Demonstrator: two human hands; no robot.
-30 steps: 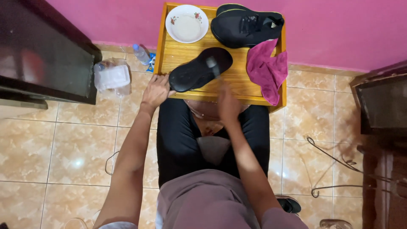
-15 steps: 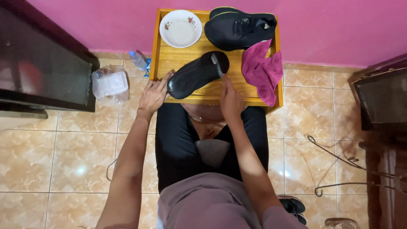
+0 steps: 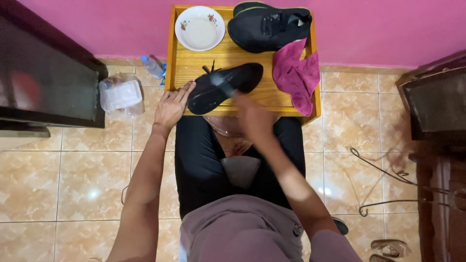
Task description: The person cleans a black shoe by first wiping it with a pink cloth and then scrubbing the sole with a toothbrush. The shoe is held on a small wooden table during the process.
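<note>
A black shoe lies slanted on a small wooden table in front of my knees. My left hand presses against the shoe's near-left end with its fingers curled on it. My right hand is at the table's front edge, just right of the shoe, blurred by motion. It looks closed around a small grey tool that touches the shoe's side; what the tool is I cannot make out.
On the table stand a white bowl, a second black shoe and a magenta cloth. A plastic bottle and clear container lie left on the tiled floor. Dark cabinets flank both sides; a cable trails right.
My right hand went up to the shoe's side, then swept back down-right along it. The shoe shifted slightly under my left hand, which stayed at its end.
</note>
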